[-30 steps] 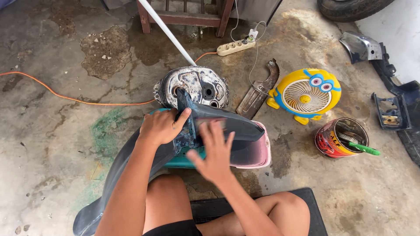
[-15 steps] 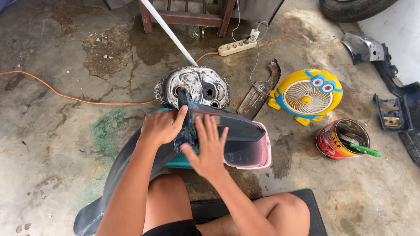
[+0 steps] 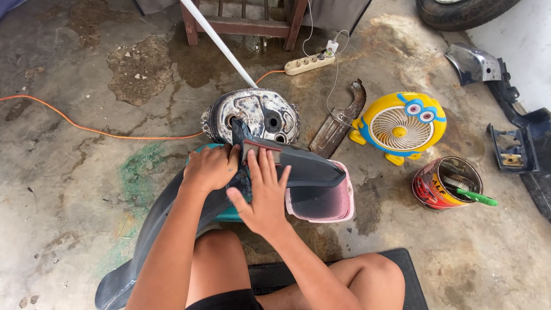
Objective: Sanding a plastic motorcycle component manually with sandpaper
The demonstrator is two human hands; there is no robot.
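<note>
A long dark grey plastic fender panel (image 3: pixel 313 166) lies across a pink tub (image 3: pixel 333 204) and a teal container (image 3: pixel 229 215) in front of my knees. My left hand (image 3: pixel 209 167) grips the panel's upper edge near its dark bracket. My right hand (image 3: pixel 265 192) presses flat on the panel with fingers spread, over a red-edged strip. Just beyond the panel sits a worn metal engine cover (image 3: pixel 255 115).
On the concrete floor: a yellow cartoon fan (image 3: pixel 402 127), an open can with a green-handled brush (image 3: pixel 447 182), a curved metal guard (image 3: pixel 338 120), a power strip (image 3: pixel 310 62), an orange cable (image 3: pixel 86 127), dark body panels (image 3: pixel 511 132) at right, a tyre (image 3: pixel 459 8), wooden legs (image 3: pixel 241 26), a black mat (image 3: pixel 402 270).
My right hand has slid up the panel toward the far edge. The left hand keeps its grip in the same place.
</note>
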